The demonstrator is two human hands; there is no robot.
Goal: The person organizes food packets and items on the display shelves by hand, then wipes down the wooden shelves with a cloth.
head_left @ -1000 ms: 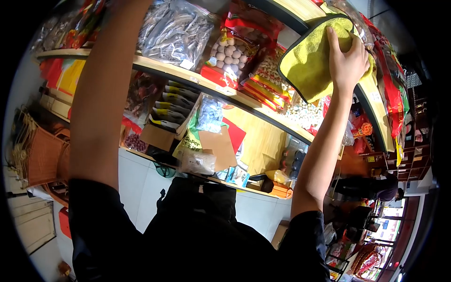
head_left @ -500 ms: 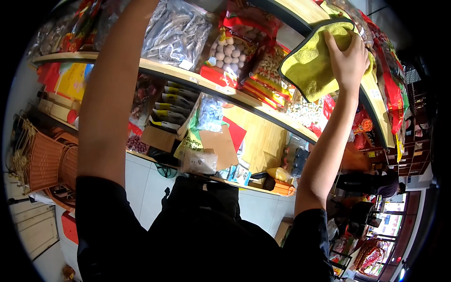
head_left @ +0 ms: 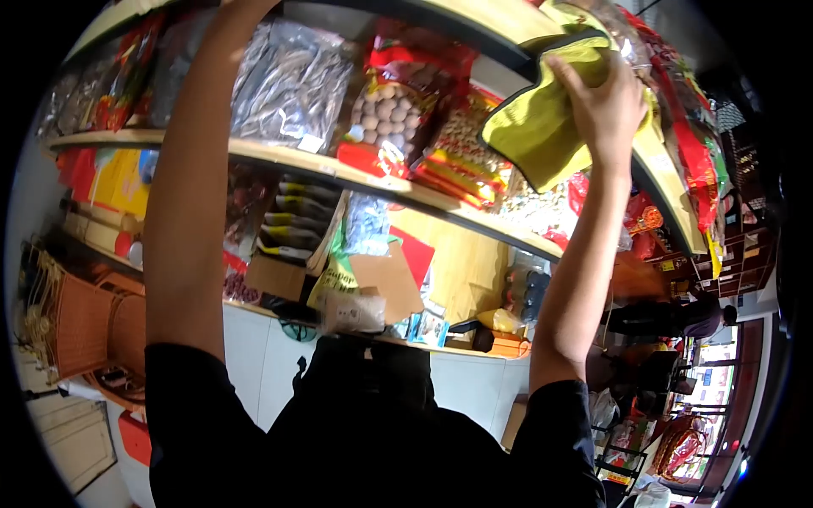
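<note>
My right hand (head_left: 605, 106) is closed on a yellow-green cloth (head_left: 542, 127) with a dark edge, at the right end of the wooden upper shelf (head_left: 483, 21). The cloth hangs down in front of bagged goods. My left arm reaches up past the top edge of the view; only a sliver of the wrist end shows there and the fingers are hidden. Near that arm lie a clear bag of dried fish (head_left: 292, 89) and a red bag of round nuts (head_left: 389, 118).
A lower shelf holds a box of black-and-yellow packets (head_left: 295, 216), a brown cardboard piece (head_left: 385, 279) and a red card. Wicker baskets (head_left: 85, 326) stand at left. A person in dark clothes (head_left: 699, 317) is farther off at right.
The view has shifted slightly, so more of the top shelf's edge shows at upper left. The cloth and my right hand appear a little farther left, with the cloth more bunched.
</note>
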